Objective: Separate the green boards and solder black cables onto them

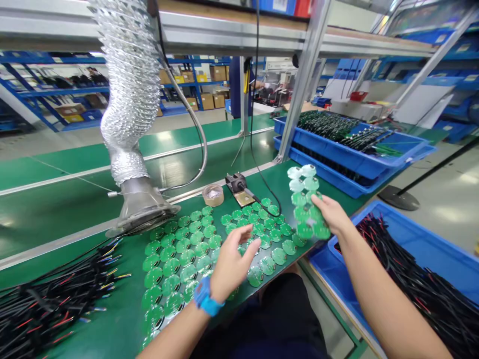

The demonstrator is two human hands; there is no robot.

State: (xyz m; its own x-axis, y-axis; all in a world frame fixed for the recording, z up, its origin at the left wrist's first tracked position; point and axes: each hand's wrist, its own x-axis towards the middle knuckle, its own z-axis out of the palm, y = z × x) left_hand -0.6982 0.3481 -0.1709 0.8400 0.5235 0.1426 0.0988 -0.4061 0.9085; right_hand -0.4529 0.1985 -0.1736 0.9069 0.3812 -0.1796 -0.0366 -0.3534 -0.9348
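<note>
My right hand (329, 212) grips a panel of round green circuit boards (306, 202) by its right edge, tilted up above the bench's right side. Over the middle of the bench, my left hand (237, 252) hovers with fingers apart and nothing in it; a blue watch (207, 297) is on that wrist. Beneath and beside it, several panels of round green circuit boards (187, 257) lie flat in rows. Behind them sit a soldering iron (249, 192) in its stand (236, 184) and a small round tub (213, 194) with shiny contents.
A fume extraction hose (129, 89) hangs at left, its hood (144, 209) low over the boards. Black cables (56, 304) lie at front left. Blue trays (337, 149) stand at back right; another blue bin (430, 244) holds cables at right. A person (239, 85) stands behind.
</note>
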